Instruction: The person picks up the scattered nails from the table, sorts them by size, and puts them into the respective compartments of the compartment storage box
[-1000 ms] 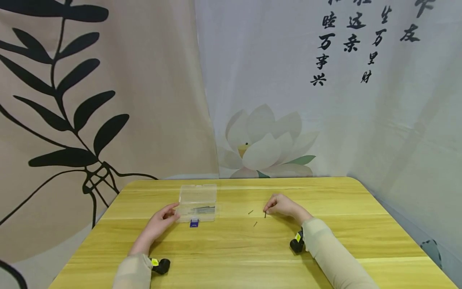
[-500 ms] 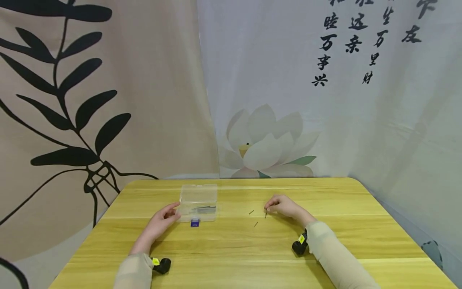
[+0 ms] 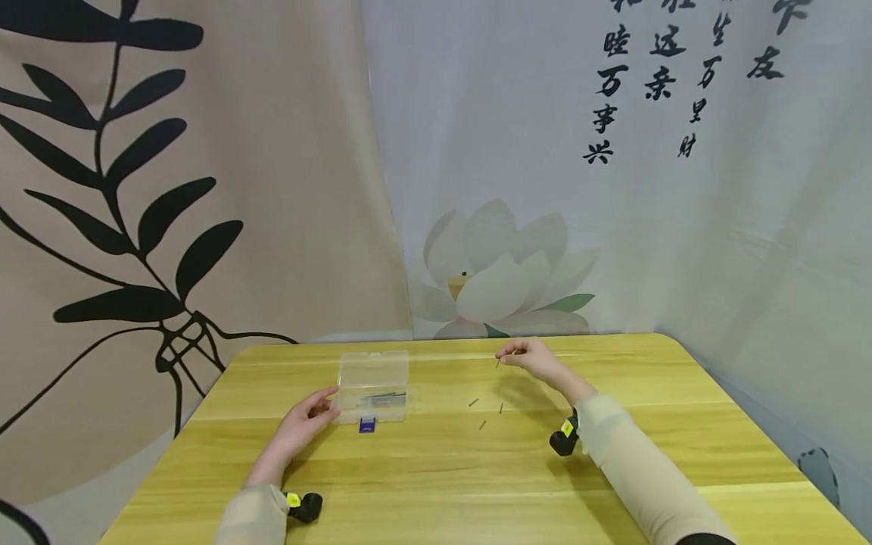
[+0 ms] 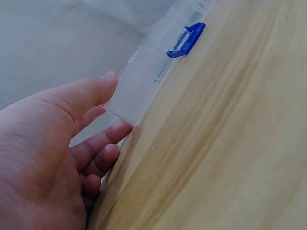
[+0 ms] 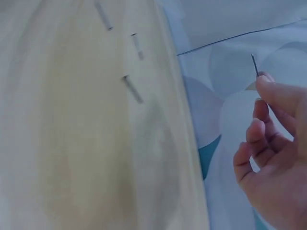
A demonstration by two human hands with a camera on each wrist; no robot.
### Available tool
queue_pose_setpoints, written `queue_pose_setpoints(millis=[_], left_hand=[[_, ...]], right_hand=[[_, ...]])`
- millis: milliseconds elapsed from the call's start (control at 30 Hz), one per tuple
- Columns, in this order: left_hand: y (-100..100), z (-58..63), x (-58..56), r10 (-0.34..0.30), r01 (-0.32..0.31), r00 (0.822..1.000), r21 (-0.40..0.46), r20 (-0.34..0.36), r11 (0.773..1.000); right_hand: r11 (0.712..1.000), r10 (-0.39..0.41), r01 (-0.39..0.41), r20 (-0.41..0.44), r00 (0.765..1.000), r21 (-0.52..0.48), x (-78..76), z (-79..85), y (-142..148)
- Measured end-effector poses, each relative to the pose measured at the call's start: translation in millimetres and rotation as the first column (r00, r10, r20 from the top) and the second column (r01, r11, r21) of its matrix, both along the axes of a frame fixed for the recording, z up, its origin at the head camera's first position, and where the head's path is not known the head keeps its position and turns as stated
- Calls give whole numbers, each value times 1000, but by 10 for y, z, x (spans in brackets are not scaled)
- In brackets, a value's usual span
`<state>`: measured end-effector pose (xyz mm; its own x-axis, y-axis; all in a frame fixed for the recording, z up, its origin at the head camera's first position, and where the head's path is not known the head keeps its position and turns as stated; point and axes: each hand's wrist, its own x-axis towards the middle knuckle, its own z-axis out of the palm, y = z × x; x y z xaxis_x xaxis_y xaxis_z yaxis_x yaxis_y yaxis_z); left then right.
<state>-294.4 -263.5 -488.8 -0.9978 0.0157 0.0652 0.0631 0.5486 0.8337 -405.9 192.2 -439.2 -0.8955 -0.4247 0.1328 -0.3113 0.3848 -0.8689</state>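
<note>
My left hand (image 3: 309, 420) holds the left end of a clear plastic box (image 3: 345, 405), thumb and fingers at its corners. The box lies open, its lid (image 3: 372, 369) tipped back and its blue latch (image 4: 189, 40) at the front. Inside it lie several thin grey metal pieces (image 3: 387, 396), too small to tell apart. Above the far part of the table, my right hand (image 3: 534, 357) pinches a slim nail (image 5: 254, 64) between thumb and index finger, the other fingers loosely bent. Three nails lie apart on the wood: one nail (image 3: 473, 402), a second nail (image 3: 501, 408) and a third nail (image 3: 482, 425).
A wooden table (image 3: 436, 484) stands before a fabric backdrop (image 3: 306, 189) printed with leaves, a lotus and characters. The table's far edge runs just behind the box lid and the right hand. A black camera (image 3: 562, 439) is strapped to the right wrist, another camera (image 3: 306, 507) to the left.
My right hand has risen from the table and moved toward the far edge, a nail in its fingertips. One nail now lies uncovered where that hand was. The left hand stays at the box.
</note>
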Motion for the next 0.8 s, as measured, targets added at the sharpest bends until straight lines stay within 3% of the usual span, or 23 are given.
queue_pose_setpoints(millis=[200,433,800], left_hand=[[9,4,6,10,-10,1000,11,-1,1000],[24,-9,-2,24,-24,1000,8,-10,1000],[17,-18,-23,19,-19,1000,9,-11,1000]], right_hand=[[1000,15,-15,-16,1000,-22,-23,188,-43],[998,55,-54,28,998,-28,140,489,-114],[996,94,-94,-12,995,4,-200,350,-293]])
